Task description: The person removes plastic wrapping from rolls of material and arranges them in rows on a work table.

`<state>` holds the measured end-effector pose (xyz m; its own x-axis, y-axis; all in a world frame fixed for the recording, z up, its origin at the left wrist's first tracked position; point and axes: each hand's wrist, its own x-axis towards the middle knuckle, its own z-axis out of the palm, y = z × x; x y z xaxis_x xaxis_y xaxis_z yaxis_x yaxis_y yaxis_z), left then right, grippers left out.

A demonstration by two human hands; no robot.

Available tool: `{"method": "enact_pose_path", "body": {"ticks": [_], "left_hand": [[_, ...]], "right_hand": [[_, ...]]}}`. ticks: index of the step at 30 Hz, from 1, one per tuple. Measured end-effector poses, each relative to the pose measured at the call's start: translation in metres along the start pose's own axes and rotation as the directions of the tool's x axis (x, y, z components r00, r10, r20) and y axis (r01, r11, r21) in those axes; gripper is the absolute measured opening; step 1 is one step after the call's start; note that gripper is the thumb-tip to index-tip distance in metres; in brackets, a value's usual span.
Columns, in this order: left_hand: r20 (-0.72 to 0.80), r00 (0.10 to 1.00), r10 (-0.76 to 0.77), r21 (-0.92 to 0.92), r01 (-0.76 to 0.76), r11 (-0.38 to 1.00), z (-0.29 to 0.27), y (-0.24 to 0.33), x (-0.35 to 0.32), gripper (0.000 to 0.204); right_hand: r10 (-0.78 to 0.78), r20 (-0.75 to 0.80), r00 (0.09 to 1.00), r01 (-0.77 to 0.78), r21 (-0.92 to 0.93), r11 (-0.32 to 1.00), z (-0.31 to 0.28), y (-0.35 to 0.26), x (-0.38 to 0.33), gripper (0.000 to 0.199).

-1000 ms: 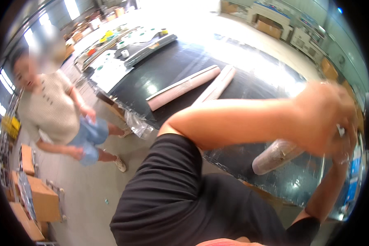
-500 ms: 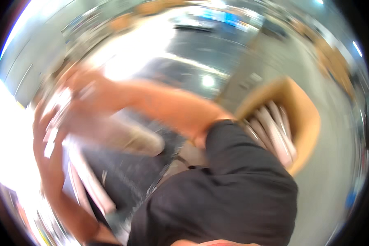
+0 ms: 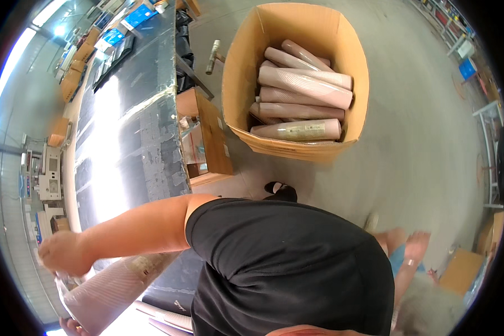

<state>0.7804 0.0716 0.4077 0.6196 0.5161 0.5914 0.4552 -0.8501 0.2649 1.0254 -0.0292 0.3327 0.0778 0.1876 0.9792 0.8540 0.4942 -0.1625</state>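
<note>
A pale pink striped roll in clear plastic wrap (image 3: 109,294) slants over the table's near left part, with a label near its upper right end. At its lower left end, fingers of my left hand (image 3: 71,326) curl against it; the rest of that hand is hidden or out of the picture. My right arm reaches across to the left. My right hand (image 3: 67,255) is closed just above the roll's outer end, beside loose clear wrap; its fingertips are hidden. More pink rolls (image 3: 165,318) lie below, partly covered by the held roll and my black shirt.
A large open cardboard box (image 3: 235,120) holding several wrapped pink rolls (image 3: 305,87) stands on the floor. The long dark table (image 3: 151,140) is patched with tape. A wooden crate (image 3: 215,137) sits by its edge. Another person's hand (image 3: 415,246) shows at right.
My view has swung round, so the box now shows upper middle and the table at left. Both hands stay at the roll's end, lower in the picture. Another person's hand has come into view.
</note>
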Motion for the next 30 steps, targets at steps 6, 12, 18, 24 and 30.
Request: {"method": "enact_pose_path", "body": {"ticks": [6,12,18,24,30], "left_hand": [[0.072,0.997,0.001,0.045,-0.004,0.999,0.008,0.003,0.01,0.069],[0.101,0.994,-0.041,0.051,0.036,0.998,0.014,0.0,0.018,0.072],[0.115,0.99,-0.081,0.056,0.075,0.996,0.019,-0.001,0.022,0.076],[0.125,0.985,-0.115,0.073,0.107,0.992,0.022,-0.006,0.027,0.079],[0.134,0.98,-0.147,0.076,0.137,0.988,0.024,-0.009,0.03,0.083]], "right_hand": [[0.382,0.232,0.895,-0.385,-0.032,0.922,-0.006,0.019,-0.041,0.021],[0.494,0.415,0.764,-0.51,-0.079,0.856,0.001,0.01,-0.04,0.026],[0.451,0.548,0.704,-0.709,0.576,0.407,-0.022,-0.016,-0.032,0.056],[0.277,0.65,0.708,-0.696,0.576,0.428,-0.03,-0.035,-0.005,0.055],[0.221,0.612,0.76,-0.519,0.366,0.772,-0.008,-0.014,0.0,0.044]]}}
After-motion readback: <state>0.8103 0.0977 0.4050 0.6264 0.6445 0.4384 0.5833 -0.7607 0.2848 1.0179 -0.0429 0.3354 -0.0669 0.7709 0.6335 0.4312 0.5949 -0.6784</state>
